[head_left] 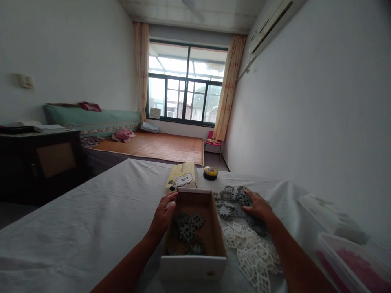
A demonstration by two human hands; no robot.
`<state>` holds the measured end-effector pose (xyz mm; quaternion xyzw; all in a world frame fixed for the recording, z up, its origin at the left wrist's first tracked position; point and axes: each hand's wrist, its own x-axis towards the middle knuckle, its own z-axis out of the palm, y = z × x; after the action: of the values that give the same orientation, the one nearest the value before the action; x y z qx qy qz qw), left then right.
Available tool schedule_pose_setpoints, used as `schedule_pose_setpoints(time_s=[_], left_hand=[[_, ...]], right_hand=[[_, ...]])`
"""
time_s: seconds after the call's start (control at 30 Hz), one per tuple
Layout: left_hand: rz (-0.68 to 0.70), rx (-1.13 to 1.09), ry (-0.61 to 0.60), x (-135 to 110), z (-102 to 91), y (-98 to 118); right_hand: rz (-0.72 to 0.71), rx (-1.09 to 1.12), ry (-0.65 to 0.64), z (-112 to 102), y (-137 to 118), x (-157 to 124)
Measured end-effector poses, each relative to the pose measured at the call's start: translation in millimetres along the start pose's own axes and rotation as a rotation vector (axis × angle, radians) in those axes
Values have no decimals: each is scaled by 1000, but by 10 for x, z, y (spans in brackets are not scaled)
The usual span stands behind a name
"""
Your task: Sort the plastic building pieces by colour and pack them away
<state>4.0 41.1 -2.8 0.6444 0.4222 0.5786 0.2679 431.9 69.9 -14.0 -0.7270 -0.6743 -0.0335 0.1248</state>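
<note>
An open cardboard box (215,232) sits on the white sheet in front of me, with several dark grey gear-shaped pieces (187,230) inside. My left hand (163,215) rests on the box's left wall, fingers curled over the rim. My right hand (259,206) lies flat, fingers spread, on a heap of dark grey pieces (230,199) to the right of the box. A pile of white lattice pieces (252,252) lies nearer me, beside the box.
A yellow cartoon tissue box (181,176) and a small round tin (210,173) stand beyond the cardboard box. Clear plastic tubs (351,252) sit at the right edge. Beyond the white-covered table (85,219) are a bed, a dark cabinet and a window.
</note>
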Motion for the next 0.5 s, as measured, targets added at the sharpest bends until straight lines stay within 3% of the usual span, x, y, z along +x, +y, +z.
schedule_pose_setpoints(time_s=[0.5], left_hand=[[19, 56, -1, 32, -6, -100]], right_hand=[[-8, -45, 87, -64, -92, -81]])
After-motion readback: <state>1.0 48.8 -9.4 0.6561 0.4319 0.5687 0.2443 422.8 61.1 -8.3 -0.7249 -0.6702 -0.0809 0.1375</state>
